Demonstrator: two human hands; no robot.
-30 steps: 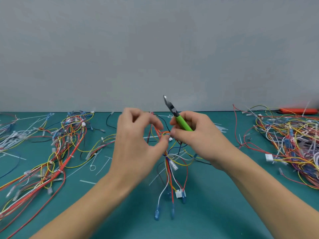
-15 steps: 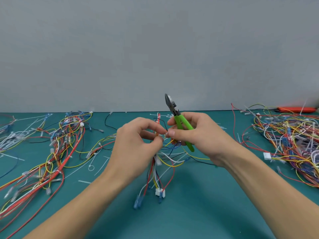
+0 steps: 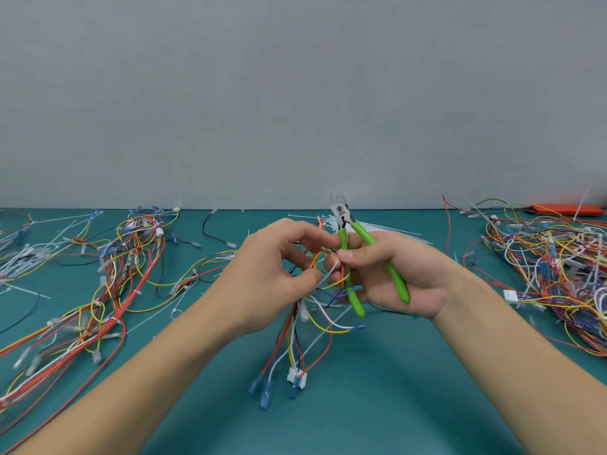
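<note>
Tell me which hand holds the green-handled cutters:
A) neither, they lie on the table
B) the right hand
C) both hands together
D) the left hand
B: the right hand grips the cutters with their tip pointing up, while the left hand pinches the wire bundle.

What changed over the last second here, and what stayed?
The right hand rolled its palm toward the camera and the green cutters opened, handles spread, tips up. The wire bundle pinched by the left hand swung slightly left. Both holds and the wire heaps on the table stayed.
</note>
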